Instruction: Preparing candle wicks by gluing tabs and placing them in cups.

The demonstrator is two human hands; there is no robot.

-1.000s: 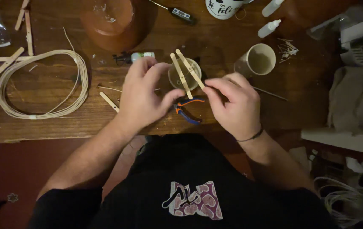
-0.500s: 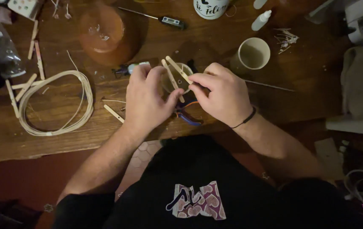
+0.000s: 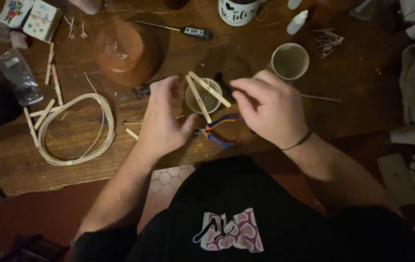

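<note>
Just above the middle of the frame, a small round glass cup (image 3: 204,97) stands on the dark wooden table (image 3: 353,87), with two flat pale wooden sticks (image 3: 202,91) laid across its rim in a narrow V. The left hand (image 3: 164,119) hovers just left of the cup, fingers loosely curled and grasping nothing. The right hand (image 3: 270,109) sits just right of it, fingertips pinched together near the sticks; whether they touch is unclear. Blue-and-orange-handled pliers (image 3: 217,131) lie between the hands below the cup. A coil of pale cord (image 3: 76,128) rests at left, an upturned terracotta bowl (image 3: 125,48) at upper left, a cream paper cup (image 3: 290,60) at upper right.
</note>
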